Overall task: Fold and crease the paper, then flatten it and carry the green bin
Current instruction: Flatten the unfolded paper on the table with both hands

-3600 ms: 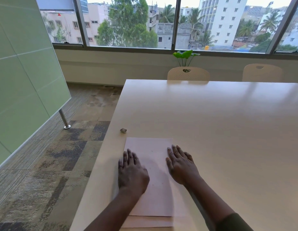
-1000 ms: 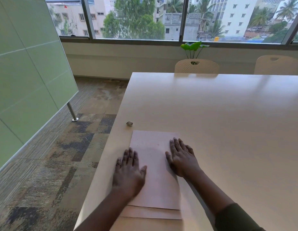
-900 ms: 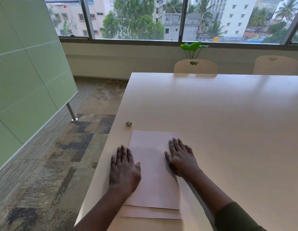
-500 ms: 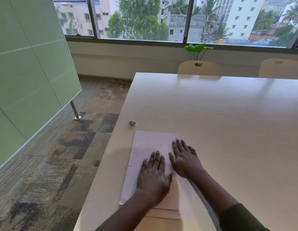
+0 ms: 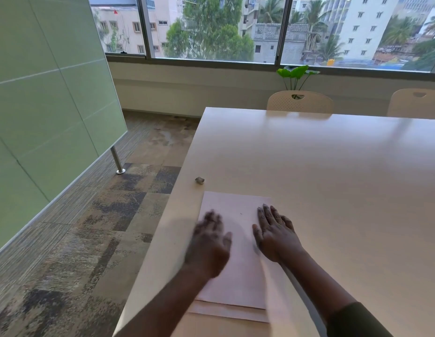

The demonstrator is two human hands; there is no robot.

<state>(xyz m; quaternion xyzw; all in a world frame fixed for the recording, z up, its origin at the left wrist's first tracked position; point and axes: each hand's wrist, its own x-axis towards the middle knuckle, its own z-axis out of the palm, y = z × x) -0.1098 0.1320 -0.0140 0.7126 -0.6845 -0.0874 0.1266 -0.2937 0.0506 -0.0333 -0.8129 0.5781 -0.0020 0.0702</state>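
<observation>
Where the table's (image 5: 333,178) near left corner meets the view, the folded paper (image 5: 238,263) lies flat, a strip of lower layer showing along its near edge. Right hand (image 5: 276,235) rests on the paper's right side, palm down, fingers straight and together. Left hand (image 5: 209,244) over the paper's left side, motion-blurred; fingers look spread and flat, holding nothing. Small grey object (image 5: 199,180) on the table just beyond the paper's far left corner. Two chairs (image 5: 299,101) at the far edge, plant (image 5: 296,72) behind. Green panel (image 5: 46,93) at left.
</observation>
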